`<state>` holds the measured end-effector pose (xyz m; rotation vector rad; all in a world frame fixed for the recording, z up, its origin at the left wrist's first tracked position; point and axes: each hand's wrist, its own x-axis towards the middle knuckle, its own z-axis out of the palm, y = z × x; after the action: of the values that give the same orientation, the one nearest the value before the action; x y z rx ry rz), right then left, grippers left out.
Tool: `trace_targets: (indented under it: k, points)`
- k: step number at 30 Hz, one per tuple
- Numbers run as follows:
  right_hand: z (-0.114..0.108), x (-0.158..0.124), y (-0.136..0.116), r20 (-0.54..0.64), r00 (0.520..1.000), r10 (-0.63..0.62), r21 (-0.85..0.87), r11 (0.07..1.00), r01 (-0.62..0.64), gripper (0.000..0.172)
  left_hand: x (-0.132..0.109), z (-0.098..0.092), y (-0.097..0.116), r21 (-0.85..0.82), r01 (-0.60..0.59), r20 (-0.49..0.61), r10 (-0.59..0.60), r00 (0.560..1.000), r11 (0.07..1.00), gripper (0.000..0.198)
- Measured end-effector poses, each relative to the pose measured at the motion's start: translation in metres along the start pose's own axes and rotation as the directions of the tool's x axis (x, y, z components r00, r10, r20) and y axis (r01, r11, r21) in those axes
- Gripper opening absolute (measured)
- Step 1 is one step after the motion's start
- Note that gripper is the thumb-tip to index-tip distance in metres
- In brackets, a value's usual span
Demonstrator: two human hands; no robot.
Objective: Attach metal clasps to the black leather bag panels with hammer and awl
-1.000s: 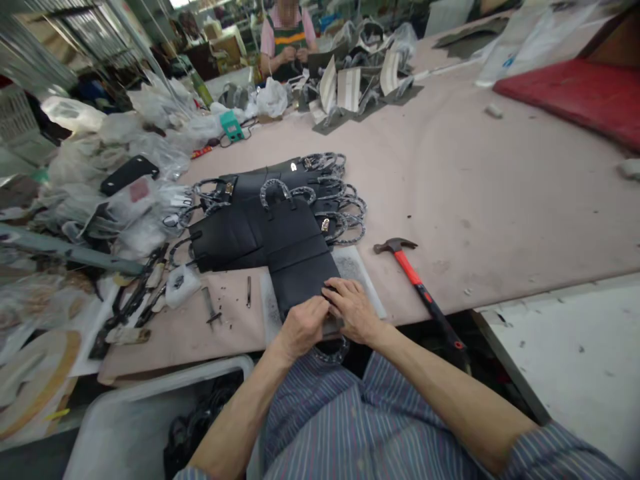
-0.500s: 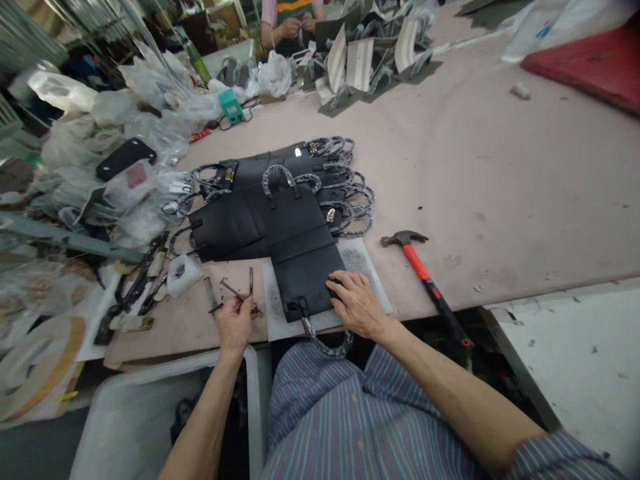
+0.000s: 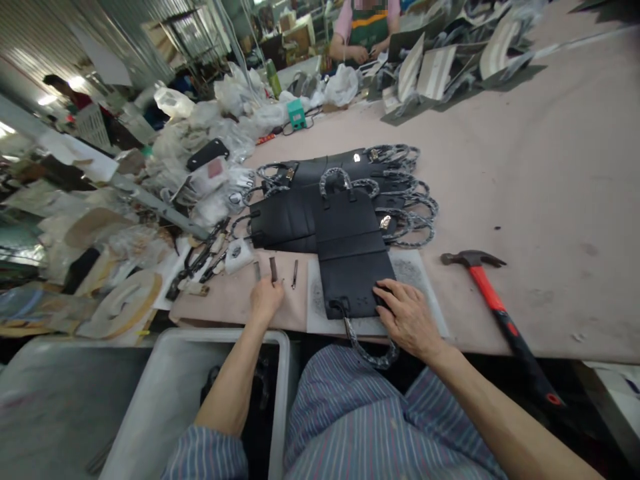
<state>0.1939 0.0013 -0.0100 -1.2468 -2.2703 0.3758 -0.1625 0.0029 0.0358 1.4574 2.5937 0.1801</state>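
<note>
A black leather piece (image 3: 353, 250) with wrapped loop handles at both ends lies partly over a white board (image 3: 425, 293). My right hand (image 3: 407, 313) rests on its lower right corner, fingers slightly spread. To the left, my left hand (image 3: 267, 298) is at the tabletop with fingers pressed together near a dark metal tool (image 3: 273, 267); what it grips is too small to make out. A thin metal punch (image 3: 295, 273) stands between that hand and the board. More black pieces (image 3: 285, 220) with handles and metal clasps are stacked behind.
On the right lies a hammer (image 3: 487, 290) with a red and black handle over the table edge. Plastic bags (image 3: 235, 133) crowd the back left. A grey bin (image 3: 175, 373) sits below the front edge. Across the table, a person (image 3: 367, 33) sits near grey pieces (image 3: 440, 70).
The view has swung left, so the table things appear further right. My left hand no longer holds the slanted metal rod and now reaches the tools; my right hand stays on the leather.
</note>
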Motion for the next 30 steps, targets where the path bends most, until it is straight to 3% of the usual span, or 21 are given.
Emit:
trace_targets:
  k: [5,8,14,18,22,25,27,30]
  points:
    - [0.000,0.000,-0.001,-0.002,1.000,-0.001,-0.009,1.000,0.001,0.035,0.005,-0.003,0.012,0.095,-0.129,-0.077,0.137,0.988,0.987,0.027]
    - [-0.002,0.001,-0.003,-0.015,1.000,0.001,-0.012,1.000,-0.001,0.035,0.016,0.003,0.027,0.001,-0.184,-0.001,0.184,0.983,0.983,0.022]
    - [-0.005,0.003,-0.007,-0.023,1.000,0.016,0.005,1.000,-0.016,0.033,0.058,0.016,0.042,-0.227,-0.002,0.234,0.057,0.971,0.974,0.033]
    - [-0.007,0.004,-0.007,-0.031,0.999,0.027,0.041,0.999,-0.025,0.035,0.063,0.011,0.046,-0.376,0.035,0.319,0.094,0.943,0.926,0.034]
    - [-0.010,0.005,-0.007,-0.027,0.999,0.034,0.068,0.997,-0.032,0.036,0.033,0.000,0.065,-0.589,0.052,0.314,0.169,0.934,0.806,0.020]
    - [-0.012,0.005,-0.007,-0.020,0.999,0.037,0.074,0.997,-0.036,0.036,-0.009,0.001,0.094,-0.871,0.075,0.261,0.327,0.908,0.486,0.034]
    - [-0.013,0.006,-0.008,-0.016,0.999,0.038,0.072,0.997,-0.037,0.035,-0.038,0.008,0.115,-0.945,0.084,0.215,0.406,0.888,0.316,0.038]
    - [-0.015,0.006,-0.008,-0.005,0.999,0.044,0.065,0.997,-0.044,0.034,-0.067,0.025,0.135,-0.954,0.006,0.142,0.431,0.891,0.300,0.023]
